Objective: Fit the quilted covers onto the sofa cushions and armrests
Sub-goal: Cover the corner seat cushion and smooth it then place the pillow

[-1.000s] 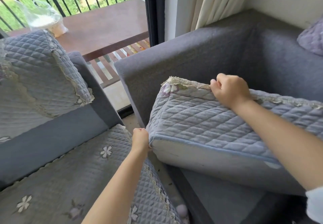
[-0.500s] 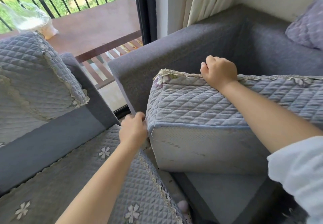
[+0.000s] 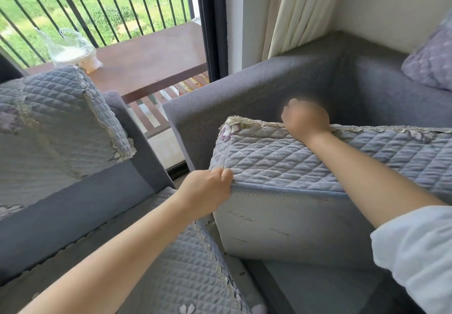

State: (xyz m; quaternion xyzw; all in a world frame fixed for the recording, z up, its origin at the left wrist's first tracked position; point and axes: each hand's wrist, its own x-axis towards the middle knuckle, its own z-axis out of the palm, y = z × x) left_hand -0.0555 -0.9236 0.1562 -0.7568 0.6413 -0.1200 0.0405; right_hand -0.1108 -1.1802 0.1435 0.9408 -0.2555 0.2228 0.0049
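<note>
Grey sofa [image 3: 256, 98] with armrest wall at left and backrest behind, seat base bare below. Seat cushion [image 3: 293, 228] tilted up on its lower edge inside that corner, pale mesh underside facing the camera, open room between its top edge and the backrest. Quilted cover [image 3: 305, 159] stretched over the upper face, blue piped hem along the near edge, lace trim along the far edge. Second sofa [image 3: 73, 203] at left, already covered, a narrow floor gap apart. Brown bench [image 3: 151, 61] outside past the railing. Right hand [image 3: 305, 120], blurred, clenched on the lace edge. Left hand [image 3: 208, 191] pinching the cover's near-left corner at the hem.
</note>
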